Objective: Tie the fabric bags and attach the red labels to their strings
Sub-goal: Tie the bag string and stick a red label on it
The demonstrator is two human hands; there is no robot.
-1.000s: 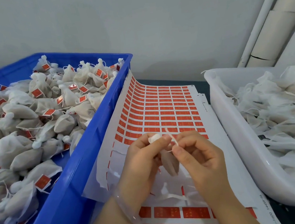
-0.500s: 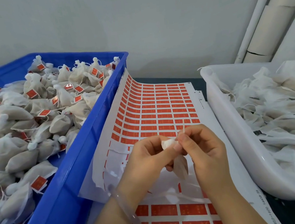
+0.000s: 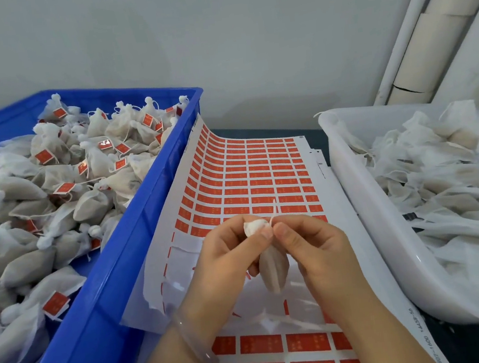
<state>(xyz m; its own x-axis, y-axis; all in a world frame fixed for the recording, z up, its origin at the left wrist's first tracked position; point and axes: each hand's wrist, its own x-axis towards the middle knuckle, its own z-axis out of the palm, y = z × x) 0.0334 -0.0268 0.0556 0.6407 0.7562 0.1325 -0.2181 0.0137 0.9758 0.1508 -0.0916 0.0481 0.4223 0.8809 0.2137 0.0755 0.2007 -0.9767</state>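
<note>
– String (image 3: 273, 210) is cinching tight now: the right hand (image 3: 320, 249) is pinching it hard against the neck, closer in than a second ago.
– And the left hand (image 3: 226, 260) is gripping the bunched top of the fabric bag (image 3: 273, 267), which is hanging over the middle of the label sheet (image 3: 334, 200).
– So the tying is finishing, I'd say; a red label (image 3: 236, 201) is coming next, and none is on this string yet.

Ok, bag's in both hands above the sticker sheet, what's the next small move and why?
Probably pull the string snug with the right hand: it pinches the string at the bunched neck of the bag, which the left hand grips, and the string is bare.
</note>
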